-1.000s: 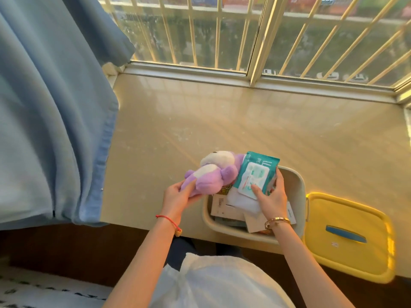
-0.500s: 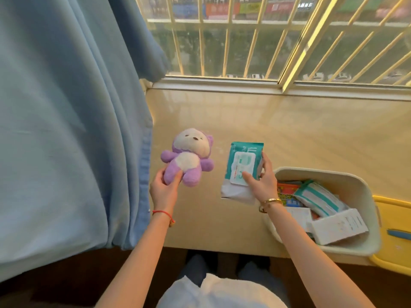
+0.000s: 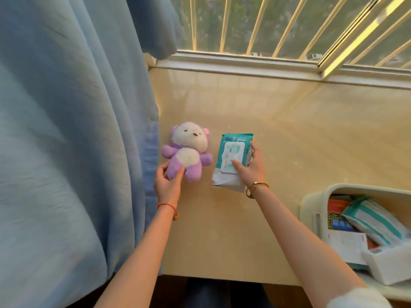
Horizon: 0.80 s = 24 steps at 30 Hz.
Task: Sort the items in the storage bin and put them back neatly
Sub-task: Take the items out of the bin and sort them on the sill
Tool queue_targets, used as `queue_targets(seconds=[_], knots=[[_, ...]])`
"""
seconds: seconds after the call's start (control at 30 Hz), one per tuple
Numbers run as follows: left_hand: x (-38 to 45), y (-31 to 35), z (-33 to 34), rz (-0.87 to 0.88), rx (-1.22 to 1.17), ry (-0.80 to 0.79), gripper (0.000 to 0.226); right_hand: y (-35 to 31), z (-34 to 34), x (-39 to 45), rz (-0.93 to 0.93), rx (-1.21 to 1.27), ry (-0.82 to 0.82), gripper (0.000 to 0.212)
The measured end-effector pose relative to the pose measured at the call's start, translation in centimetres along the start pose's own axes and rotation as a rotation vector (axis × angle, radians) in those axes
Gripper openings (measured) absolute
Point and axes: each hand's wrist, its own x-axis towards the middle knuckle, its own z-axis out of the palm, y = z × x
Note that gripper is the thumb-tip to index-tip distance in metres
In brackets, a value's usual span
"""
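A purple and white plush toy (image 3: 186, 152) lies face up on the beige sill (image 3: 289, 134), close to the curtain. My left hand (image 3: 168, 184) grips its lower legs. Beside it on the right lies a teal and white pack of wet wipes (image 3: 233, 156), with my right hand (image 3: 250, 170) holding its lower right edge, thumb on the lid. The cream storage bin (image 3: 311, 201) stands at the right edge, holding another teal wipes pack (image 3: 373, 221), a white box (image 3: 387, 263), a red and yellow packet (image 3: 337, 215) and papers.
A blue curtain (image 3: 73, 141) hangs along the left and reaches the sill's left edge. A window with slanted cream bars (image 3: 255, 25) runs along the far side. The sill's near edge is just above my knees.
Both hands carried the plush toy and the wipes pack out of the bin, leftwards, and lowered them onto the sill side by side. The view turned left, pushing the bin to the right edge.
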Motion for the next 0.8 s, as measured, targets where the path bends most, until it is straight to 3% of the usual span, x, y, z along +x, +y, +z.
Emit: queue_targets(seconds=[0.4, 0.53, 0.67, 0.8], knots=[[2.9, -4.3, 0.6, 0.083, 0.066, -0.028, 0.042, 5.0, 3.8, 3.2, -0.072, -0.154, -0.071, 0.088], [1.5, -4.0, 0.0, 0.098, 0.157, -0.027, 0.049, 4.8, 2.0, 2.5, -0.175, -0.344, -0.050, 0.072], [-1.8, -1.8, -0.2, 0.304, 0.454, 0.046, 0.041, 3.9, -2.4, -0.6, -0.361, -0.443, -0.004, 0.051], [-7.1, 1.7, 1.5, 0.474, 0.552, -0.005, 0.032, 3.1, -9.2, -5.3, -0.485, -0.439, 0.060, 0.042]])
